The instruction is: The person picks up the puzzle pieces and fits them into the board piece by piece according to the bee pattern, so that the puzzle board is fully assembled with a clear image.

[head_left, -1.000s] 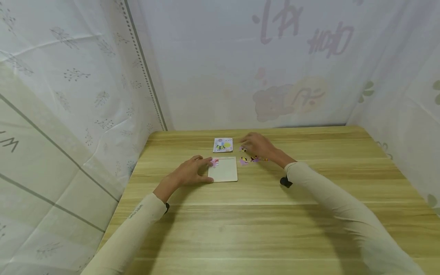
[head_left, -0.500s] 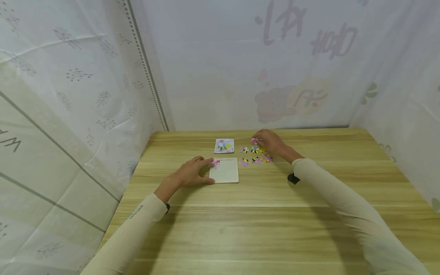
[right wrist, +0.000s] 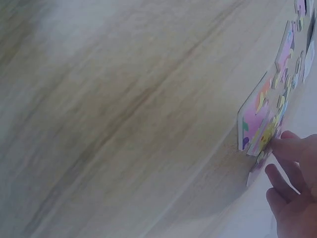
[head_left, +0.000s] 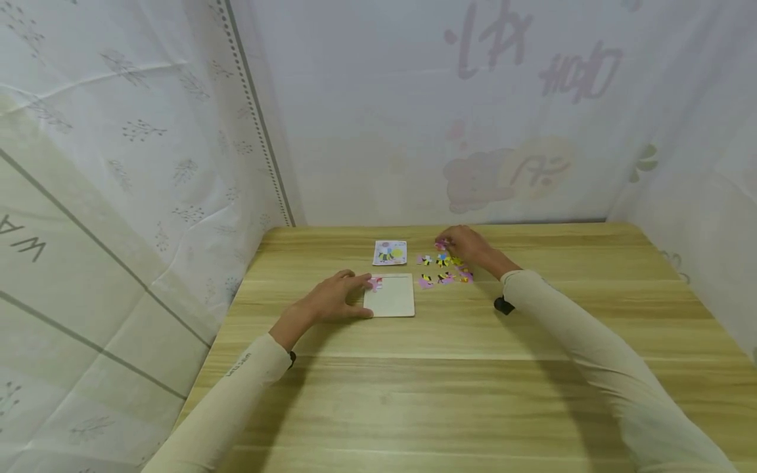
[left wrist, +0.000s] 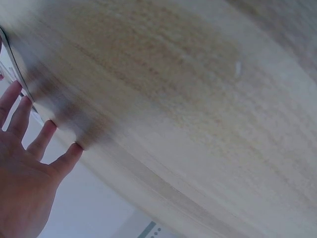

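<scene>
My left hand (head_left: 334, 297) lies along the left side of a cream square puzzle tray (head_left: 391, 303), its thumb at the near left corner and its index finger by the far left one. A pink puzzle piece (head_left: 376, 284) sits in that far left corner. In the left wrist view the fingers of my left hand (left wrist: 29, 163) are spread and fairly straight. Farther back, my right hand (head_left: 468, 244) pinches a pink puzzle piece (head_left: 441, 245) at the back of the loose pieces. The right wrist view has the fingertips of this hand (right wrist: 297, 173) low among the pieces, hiding some.
Several loose bee puzzle pieces (head_left: 443, 261) lie right of the tray in rough rows. A small picture card (head_left: 390, 253) with a bee lies behind the tray. The wooden table (head_left: 414, 394) ends at a hanging printed cloth (head_left: 367, 131).
My right hand has moved right, from the left end of the loose pieces to the pink piece at the back, uncovering other pieces. The left hand stays at the tray; the head view shifts slightly.
</scene>
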`<state>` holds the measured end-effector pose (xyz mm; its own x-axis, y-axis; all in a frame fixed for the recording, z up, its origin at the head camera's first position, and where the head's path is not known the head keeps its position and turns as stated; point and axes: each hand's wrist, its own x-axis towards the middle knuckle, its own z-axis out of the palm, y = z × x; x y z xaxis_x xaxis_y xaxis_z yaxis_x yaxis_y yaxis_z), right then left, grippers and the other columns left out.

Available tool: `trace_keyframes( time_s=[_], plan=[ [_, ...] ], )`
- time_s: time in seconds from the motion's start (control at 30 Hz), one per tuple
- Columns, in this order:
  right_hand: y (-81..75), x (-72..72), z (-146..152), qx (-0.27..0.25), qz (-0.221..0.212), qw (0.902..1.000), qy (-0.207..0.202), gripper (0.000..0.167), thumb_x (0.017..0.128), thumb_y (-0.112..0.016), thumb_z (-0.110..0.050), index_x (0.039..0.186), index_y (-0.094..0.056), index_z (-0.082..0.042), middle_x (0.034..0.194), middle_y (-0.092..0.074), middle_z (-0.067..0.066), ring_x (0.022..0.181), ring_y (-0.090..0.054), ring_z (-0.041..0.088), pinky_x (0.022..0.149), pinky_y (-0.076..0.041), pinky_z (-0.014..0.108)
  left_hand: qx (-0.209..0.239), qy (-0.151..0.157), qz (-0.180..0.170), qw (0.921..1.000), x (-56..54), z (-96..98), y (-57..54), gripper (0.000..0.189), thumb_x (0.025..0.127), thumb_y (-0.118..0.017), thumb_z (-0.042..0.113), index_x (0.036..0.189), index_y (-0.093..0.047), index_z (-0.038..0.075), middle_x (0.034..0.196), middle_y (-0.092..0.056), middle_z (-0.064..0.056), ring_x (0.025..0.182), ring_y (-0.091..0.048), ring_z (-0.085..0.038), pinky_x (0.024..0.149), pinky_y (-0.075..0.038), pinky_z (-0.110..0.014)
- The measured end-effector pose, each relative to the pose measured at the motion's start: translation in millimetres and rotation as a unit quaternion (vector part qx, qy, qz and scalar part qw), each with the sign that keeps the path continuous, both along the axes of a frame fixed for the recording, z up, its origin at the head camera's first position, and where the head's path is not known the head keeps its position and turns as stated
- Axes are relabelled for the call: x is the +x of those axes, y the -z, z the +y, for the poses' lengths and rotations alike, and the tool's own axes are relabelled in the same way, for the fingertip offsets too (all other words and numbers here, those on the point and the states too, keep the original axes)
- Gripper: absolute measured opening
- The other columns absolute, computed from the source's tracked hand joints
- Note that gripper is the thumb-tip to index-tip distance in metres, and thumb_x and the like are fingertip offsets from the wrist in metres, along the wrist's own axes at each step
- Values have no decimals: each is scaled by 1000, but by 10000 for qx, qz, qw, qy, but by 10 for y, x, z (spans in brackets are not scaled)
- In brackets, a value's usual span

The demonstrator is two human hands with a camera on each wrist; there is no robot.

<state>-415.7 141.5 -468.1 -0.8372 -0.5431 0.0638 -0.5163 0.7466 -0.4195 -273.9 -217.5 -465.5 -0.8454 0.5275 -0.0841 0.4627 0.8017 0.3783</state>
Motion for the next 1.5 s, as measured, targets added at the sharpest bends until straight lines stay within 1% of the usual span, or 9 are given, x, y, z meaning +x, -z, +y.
trace_keyframes(
  time_s=[0.13, 0.4, 0.57, 0.7, 0.8, 1.0, 1.1, 1.33, 1.5],
  plan=[
    [-5, 11, 0, 119, 15, 9999, -6, 27, 104, -63, -6, 129, -72, 0, 131, -68, 20, 120, -63, 37, 97, -54, 50, -21, -3, -21, 10000, 7, 28, 1, 82, 87, -76, 63, 153, -53, 20, 149, -52, -12, 135, -50, -32, 110, -43, -56],
    [-3, 24, 12, 356, 252, 9987, -246, 29, 105, -63, -12, 129, -70, 4, 127, -65, 22, 117, -61, 37, 96, -54, 51, -46, 27, 8, 10000, 4, 48, 23, 83, 87, -73, 66, 153, -54, 21, 151, -51, -11, 137, -49, -32, 110, -43, -57],
    [10, 31, 27, 525, 249, 9981, -208, 31, 106, -62, -17, 128, -69, 4, 128, -63, 22, 117, -60, 37, 96, -53, 50, -38, 58, 49, 10000, 9, 57, 24, 82, 87, -73, 67, 152, -55, 21, 152, -51, -10, 137, -49, -32, 110, -43, -56],
    [20, 37, 42, 583, 254, 9978, -171, 32, 106, -63, -19, 128, -69, 3, 127, -64, 21, 117, -61, 36, 97, -53, 49, -62, 50, 41, 10000, 17, 60, 14, 85, 87, -74, 66, 155, -51, 20, 151, -51, -12, 137, -49, -32, 110, -43, -56],
    [19, 51, 51, 527, 355, 9976, -270, 33, 105, -64, -19, 132, -68, 1, 122, -65, 18, 111, -62, 34, 93, -54, 48, -65, 15, 15, 10000, 18, 54, 9, 88, 87, -75, 64, 157, -47, 18, 152, -51, -13, 139, -48, -34, 111, -43, -57],
    [-6, 143, 54, 197, 471, 9968, -613, 33, 105, -65, -19, 134, -68, -5, 121, -65, 15, 107, -62, 31, 88, -55, 47, -47, 1, 34, 10000, 11, 41, 12, 84, 87, -75, 63, 155, -51, 19, 152, -51, -12, 137, -49, -34, 111, -42, -57],
    [-7, 179, 42, 70, 497, 9961, -729, 31, 104, -65, -18, 132, -70, -5, 121, -66, 15, 108, -60, 30, 87, -54, 47, -66, -34, 8, 10000, 21, 31, 10, 88, 87, -75, 63, 158, -47, 20, 150, -51, -15, 137, -49, -34, 111, -42, -57],
    [-29, 274, -29, 28, 498, 9968, -625, 31, 104, -65, -22, 132, -71, -8, 125, -65, 14, 108, -61, 29, 83, -56, 45, -58, -47, -48, 10000, 27, 11, -9, 90, 88, -74, 63, 159, -44, 18, 154, -49, -15, 141, -45, -36, 111, -41, -61],
    [-68, 388, -118, 90, 561, 9963, -638, 30, 105, -65, -22, 133, -71, -12, 124, -64, 14, 104, -63, 29, 77, -57, 44, -38, -35, -31, 10000, 13, -1, 3, 85, 88, -75, 62, 157, -49, 19, 152, -50, -14, 140, -46, -35, 111, -41, -60]
  ],
)
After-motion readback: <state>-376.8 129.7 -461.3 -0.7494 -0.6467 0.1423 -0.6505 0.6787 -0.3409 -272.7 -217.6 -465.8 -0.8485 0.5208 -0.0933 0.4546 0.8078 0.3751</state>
